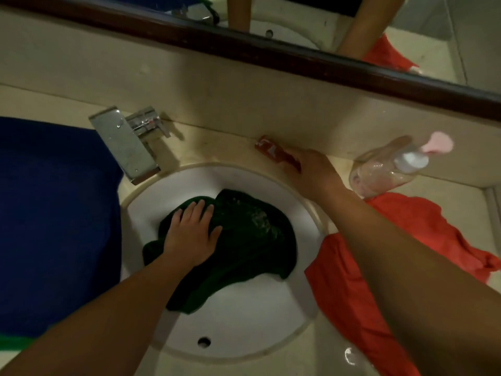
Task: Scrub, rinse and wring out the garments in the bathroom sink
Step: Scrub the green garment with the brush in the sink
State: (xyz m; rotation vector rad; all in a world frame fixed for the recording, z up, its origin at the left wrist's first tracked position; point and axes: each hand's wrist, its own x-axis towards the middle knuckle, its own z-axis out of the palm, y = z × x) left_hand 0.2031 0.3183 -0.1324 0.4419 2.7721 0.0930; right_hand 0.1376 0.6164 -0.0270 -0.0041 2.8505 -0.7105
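Observation:
A dark green garment lies bunched in the white round sink, with some suds on its upper part. My left hand presses flat on the garment's left side, fingers straight and spread. My right hand reaches over the sink's back rim to the counter, where its fingers hold the near end of a small red packet that lies against the wall. An orange-red garment is spread on the counter right of the sink, under my right forearm.
A chrome tap juts over the sink's back left rim. A blue cloth covers the counter on the left. A clear pump bottle with a pink top stands at the back right. A dark-framed mirror runs along the wall.

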